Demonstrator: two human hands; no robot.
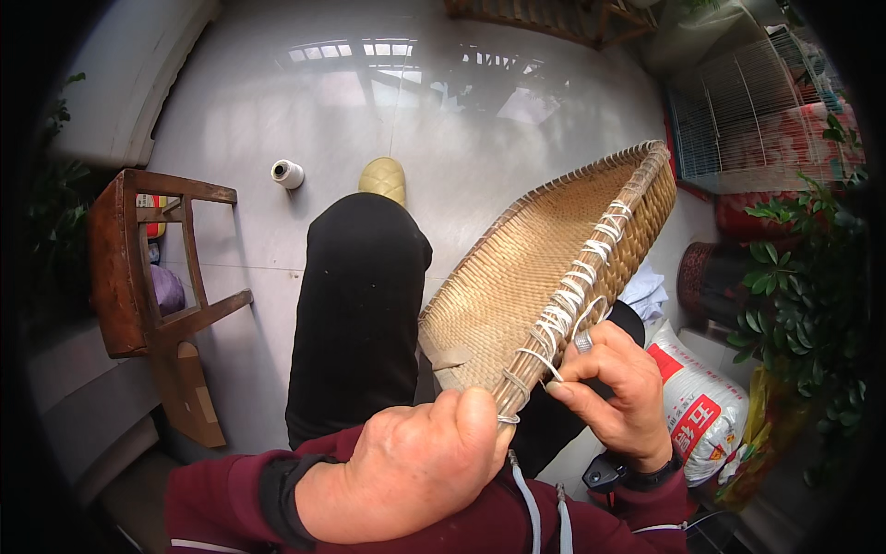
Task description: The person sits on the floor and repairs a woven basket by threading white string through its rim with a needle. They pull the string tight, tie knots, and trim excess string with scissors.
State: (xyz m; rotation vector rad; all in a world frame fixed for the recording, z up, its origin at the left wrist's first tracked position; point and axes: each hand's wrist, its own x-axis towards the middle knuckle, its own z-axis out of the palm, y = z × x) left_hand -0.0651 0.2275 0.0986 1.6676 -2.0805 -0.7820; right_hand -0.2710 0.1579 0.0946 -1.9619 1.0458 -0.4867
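Note:
A woven tan basket [531, 245], shaped like a shallow scoop, rests tilted across my lap, its rim running from near my waist to the far right. White cord [556, 320] is wound in many loops around the rim. My left hand [420, 457] is closed on the near end of the rim, thumb on top; its fingertips are hidden. Just right of the rim, my right hand [614, 392] pinches a loose length of the cord between thumb and fingers, and a loop of it stands out by the ringed finger.
A cord spool [288, 174] stands on the pale tiled floor [249, 111]. At left, a wooden stool [138, 268] lies on its side. On the right are a white and red sack [706, 406], a dark round container [711, 282], a wire cage [738, 111] and leafy plants [794, 305].

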